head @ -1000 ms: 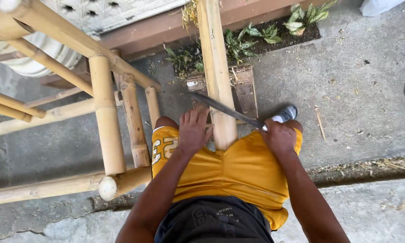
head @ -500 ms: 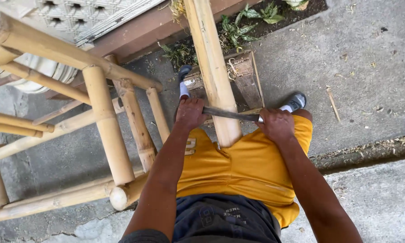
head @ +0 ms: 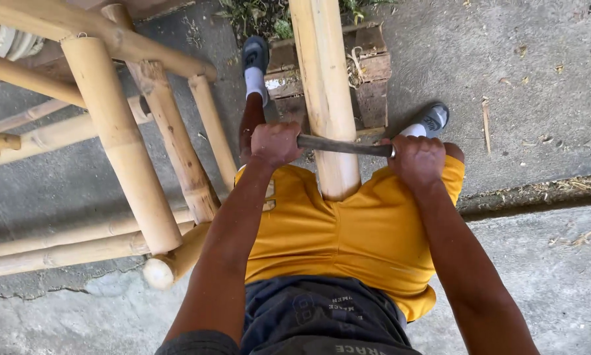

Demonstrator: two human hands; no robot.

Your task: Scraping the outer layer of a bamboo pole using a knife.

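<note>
A thick pale bamboo pole (head: 327,98) runs from between my legs up and away, resting on a small wooden block (head: 367,72). A long dark metal blade (head: 344,146) lies across the pole. My left hand (head: 274,143) grips its left end and my right hand (head: 417,160) grips its right end, one on each side of the pole. I wear yellow shorts (head: 348,236), and my two feet in grey shoes (head: 433,118) flank the block.
A bamboo frame (head: 121,138) of posts and rails stands at the left, close to my left arm. Weeds (head: 262,16) grow along the far edge of the concrete floor (head: 538,85). A crack with dry debris (head: 538,190) runs at the right.
My view has shifted forward and down over the pole. Both hands have taken hold of the blade's ends and drawn it level across the pole, nearer my body.
</note>
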